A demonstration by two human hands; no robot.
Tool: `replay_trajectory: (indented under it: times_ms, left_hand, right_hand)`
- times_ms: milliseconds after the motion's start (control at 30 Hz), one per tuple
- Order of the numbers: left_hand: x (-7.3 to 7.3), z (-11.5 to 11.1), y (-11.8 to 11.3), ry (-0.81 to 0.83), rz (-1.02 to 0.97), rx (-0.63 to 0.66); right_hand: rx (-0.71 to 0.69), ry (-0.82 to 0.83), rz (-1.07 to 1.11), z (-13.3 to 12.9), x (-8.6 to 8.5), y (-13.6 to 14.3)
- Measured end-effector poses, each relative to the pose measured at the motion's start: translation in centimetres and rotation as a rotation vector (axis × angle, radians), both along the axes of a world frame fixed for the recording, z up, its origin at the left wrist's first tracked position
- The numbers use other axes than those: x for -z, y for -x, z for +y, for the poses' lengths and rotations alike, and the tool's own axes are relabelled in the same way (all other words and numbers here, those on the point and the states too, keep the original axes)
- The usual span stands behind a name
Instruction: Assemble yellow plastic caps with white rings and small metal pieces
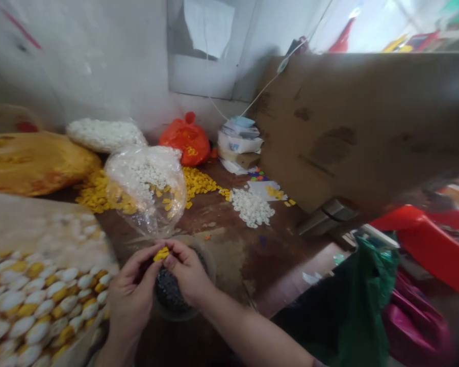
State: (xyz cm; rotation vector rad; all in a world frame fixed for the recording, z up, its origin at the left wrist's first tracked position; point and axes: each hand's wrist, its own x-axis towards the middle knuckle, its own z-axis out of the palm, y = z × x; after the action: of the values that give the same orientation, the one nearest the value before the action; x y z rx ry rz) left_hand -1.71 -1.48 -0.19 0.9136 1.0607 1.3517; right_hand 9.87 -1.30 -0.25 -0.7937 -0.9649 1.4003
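A small yellow plastic piece [161,254] is pinched between the fingertips of my left hand [135,285] and my right hand [189,272]. Both hands are closed on it and meet above a round tub [210,265]. Dark small parts [171,290] fill the tub, partly hidden behind my fingers. Just beyond my hands lies a clear plastic bag [149,188] with white and yellow pieces showing in it. A pile of yellow pieces [199,182] spreads behind that bag, and a heap of white pieces [252,207] rests to the right on the brown table [229,255].
At left stands a large sack [42,285] of white-and-yellow pieces, with a yellow bag [38,160] behind it. A red bag [185,140] and a paper stack [240,140] sit by the wall. A cardboard panel [367,117] and a metal flask [329,215] border the right side.
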Motion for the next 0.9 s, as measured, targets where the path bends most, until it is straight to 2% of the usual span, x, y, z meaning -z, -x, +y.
replay_trajectory:
  times_ms: [133, 333, 500, 733, 900]
  left_hand:
    - [-1.0, -0.2, -0.7, -0.267, 0.142, -0.081]
    - [-1.3, -0.2, -0.6, -0.376, 0.13, -0.115]
    - [-1.1, 0.0, -0.5, -0.351, 0.087, -0.09]
    - [-1.1, -0.1, -1.1, -0.223, -0.072, -0.083]
    - [-1.6, -0.1, -0.8, -0.355, 0.047, -0.115]
  right_hand:
    - [0.027, -0.161, -0.157, -0.2, -0.8, -1.3]
    - [0.162, -0.312, -0.355, -0.2, -1.6, -1.6]
    - [0.264, -0.407, -0.489, -0.1, -2.4, -1.6]
    - [0.268, -0.475, -0.569, -0.2, -3.0, -1.7]
    - [0.207, -0.354, -0.429, -0.3, -2.9, -1.3]
